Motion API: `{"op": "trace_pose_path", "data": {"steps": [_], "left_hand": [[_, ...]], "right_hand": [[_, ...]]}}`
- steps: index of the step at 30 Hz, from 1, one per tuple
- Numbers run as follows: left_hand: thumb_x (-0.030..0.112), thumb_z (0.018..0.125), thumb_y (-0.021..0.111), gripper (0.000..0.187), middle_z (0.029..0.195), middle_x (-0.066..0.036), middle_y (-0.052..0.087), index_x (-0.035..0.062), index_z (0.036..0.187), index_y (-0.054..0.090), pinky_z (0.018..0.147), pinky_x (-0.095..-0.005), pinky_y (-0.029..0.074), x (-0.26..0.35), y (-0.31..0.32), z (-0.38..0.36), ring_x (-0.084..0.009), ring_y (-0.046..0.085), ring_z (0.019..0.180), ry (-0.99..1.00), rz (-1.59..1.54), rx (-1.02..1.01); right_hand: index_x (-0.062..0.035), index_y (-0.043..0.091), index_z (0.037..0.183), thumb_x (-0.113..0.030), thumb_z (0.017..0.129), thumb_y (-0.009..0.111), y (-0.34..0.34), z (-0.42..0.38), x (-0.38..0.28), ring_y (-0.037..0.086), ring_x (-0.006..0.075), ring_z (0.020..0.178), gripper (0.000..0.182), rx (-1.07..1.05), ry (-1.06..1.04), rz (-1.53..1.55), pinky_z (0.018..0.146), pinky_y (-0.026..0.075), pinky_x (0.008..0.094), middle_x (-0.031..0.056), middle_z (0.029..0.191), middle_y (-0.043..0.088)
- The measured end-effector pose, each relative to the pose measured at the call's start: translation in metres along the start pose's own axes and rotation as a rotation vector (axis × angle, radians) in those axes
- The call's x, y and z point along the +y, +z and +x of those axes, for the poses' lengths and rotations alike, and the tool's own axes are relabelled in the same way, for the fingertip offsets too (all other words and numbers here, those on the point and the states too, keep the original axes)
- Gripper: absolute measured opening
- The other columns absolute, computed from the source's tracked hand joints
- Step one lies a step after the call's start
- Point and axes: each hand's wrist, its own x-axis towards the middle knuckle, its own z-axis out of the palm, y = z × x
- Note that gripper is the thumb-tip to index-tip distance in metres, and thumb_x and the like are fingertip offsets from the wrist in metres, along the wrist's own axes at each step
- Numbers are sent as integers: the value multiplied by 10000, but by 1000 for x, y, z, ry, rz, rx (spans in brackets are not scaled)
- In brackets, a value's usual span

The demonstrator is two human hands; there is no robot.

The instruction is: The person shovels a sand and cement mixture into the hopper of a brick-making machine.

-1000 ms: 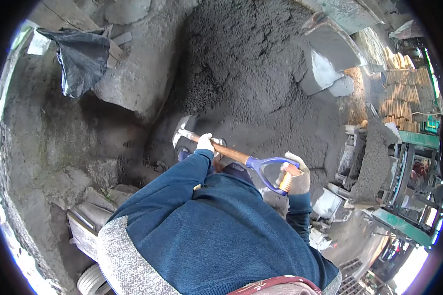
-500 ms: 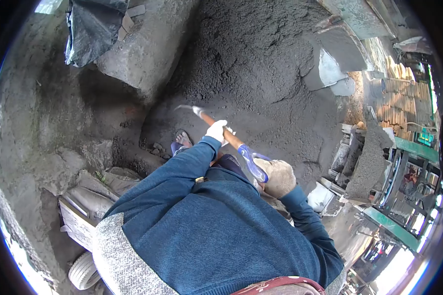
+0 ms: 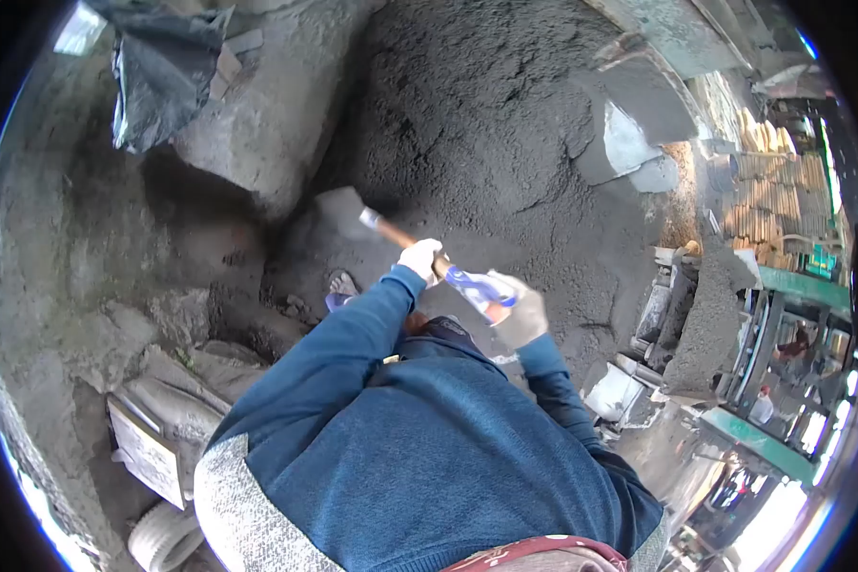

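Note:
A shovel point(image 3: 396, 234) with a wooden shaft lies slantwise in front of my body. Its flat grey blade point(image 3: 339, 206) points to the upper left, near the foot of the concrete block, and blurs a little. My left hand point(image 3: 419, 260), in a white glove, is closed round the middle of the shaft. At the other end, my right hand point(image 3: 522, 312), in a dusty glove, grips the blue-and-white handle point(image 3: 477, 288). Beyond the blade rises a heap of dark grey damp-looking material point(image 3: 477, 105). My foot point(image 3: 342, 284) shows below the shaft.
A large concrete block point(image 3: 257, 114) stands at the upper left, with black plastic sheeting point(image 3: 167, 71) beside it. Stacked tiles point(image 3: 767, 195) and green machine framing point(image 3: 758, 441) are at the right. A tyre point(image 3: 165, 536) lies lower left. Far right, a distant person point(image 3: 762, 407) appears.
The shovel's blade has turned from edge-on to showing its flat face, and has shifted slightly left. My right hand has moved up and left with the handle; my left hand stays nearly in place.

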Motion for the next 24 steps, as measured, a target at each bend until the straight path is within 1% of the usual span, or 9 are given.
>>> {"op": "trace_pose_path", "data": {"steps": [1, 3, 5, 7, 10, 15, 16, 19, 24], "left_hand": [[144, 886, 586, 193, 905, -143, 583, 60, 1049, 526, 771, -543, 559, -2, 7, -11, -342, 618, 865, -99, -58, 83], [248, 909, 558, 282, 940, -158, 585, 31, 1083, 508, 811, -556, 542, 1, -7, -29, -362, 616, 882, -144, -100, 54], [336, 918, 537, 382, 951, -169, 582, 1, 1097, 494, 837, -566, 527, 20, -68, -14, -379, 611, 898, 66, -62, -58], [357, 911, 553, 415, 924, -179, 577, -12, 1092, 490, 838, -562, 528, 47, -74, -53, -382, 604, 878, 208, -266, 367], [363, 909, 557, 394, 874, -178, 569, -4, 1034, 491, 818, -558, 536, 61, -97, -57, -367, 590, 810, 331, -279, 364], [341, 909, 571, 348, 825, -169, 549, 13, 963, 469, 783, -564, 543, 60, -43, -70, -357, 577, 763, 394, -212, 371], [231, 936, 560, 200, 785, -122, 545, 57, 953, 463, 761, -519, 567, 59, -28, -74, -299, 582, 736, 355, -188, 353], [217, 956, 533, 163, 768, -103, 544, 65, 952, 474, 734, -506, 573, 61, 0, -50, -285, 580, 724, 273, -77, 331], [176, 921, 592, 133, 824, -91, 577, 78, 920, 501, 687, -419, 580, 48, 53, -4, -245, 610, 717, 118, 122, 315]], "right_hand": [[-61, 676, 1182, -170, 808, 746, -16, 0, 10, 717, 314, 964, 396, 59, 10, 118, 847, 566, 362, 165, 1058, 725], [-47, 690, 1148, -161, 792, 771, -46, 1, 11, 729, 271, 954, 382, -14, -96, -30, 832, 567, 336, 154, 1049, 730], [-43, 693, 1139, -142, 783, 769, -64, -5, -17, 730, 269, 949, 377, -101, -167, -92, 825, 568, 338, 150, 1046, 731], [-55, 697, 1131, -126, 745, 772, -73, -11, -10, 727, 305, 911, 400, -93, -263, -21, 807, 577, 354, 152, 1042, 728], [-57, 682, 1156, -132, 731, 790, -90, -14, -9, 731, 286, 901, 445, -24, -282, 31, 795, 575, 344, 148, 1032, 726], [-58, 672, 1164, -137, 733, 798, -114, -26, 19, 728, 278, 896, 455, 169, -278, 43, 790, 574, 348, 141, 1016, 717], [-57, 675, 1162, -127, 729, 802, -115, -33, 29, 725, 275, 889, 457, 215, -261, 102, 791, 572, 343, 138, 1021, 715], [-54, 675, 1172, -122, 726, 809, -124, -53, 43, 727, 248, 894, 471, 377, -235, 111, 790, 569, 329, 131, 1025, 717], [2, 666, 1167, -108, 743, 851, -120, -95, 78, 687, 139, 919, 476, 647, 41, 245, 815, 557, 289, 100, 1029, 720]]}}
